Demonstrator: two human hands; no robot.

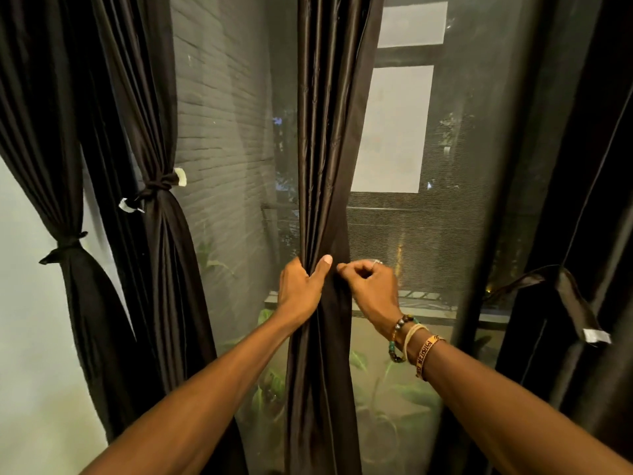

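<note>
A dark brown satin curtain (325, 149) hangs gathered in the middle of a large mesh-screened window. My left hand (301, 286) grips the bunched fabric from the left, thumb across the front. Against the curtain's right edge, at the same height, my right hand (371, 286) is curled and pinches the fabric; its fingertips are partly hidden. That wrist wears bead and thread bracelets (411, 341).
Two more dark curtains are tied back at the left, one (161, 186) with a knotted band and white tags, another (65, 248) farther left. At the right a loose tie strap (561, 286) with a white tag hangs by a dark curtain. Leafy plants (394, 402) show beyond the screen.
</note>
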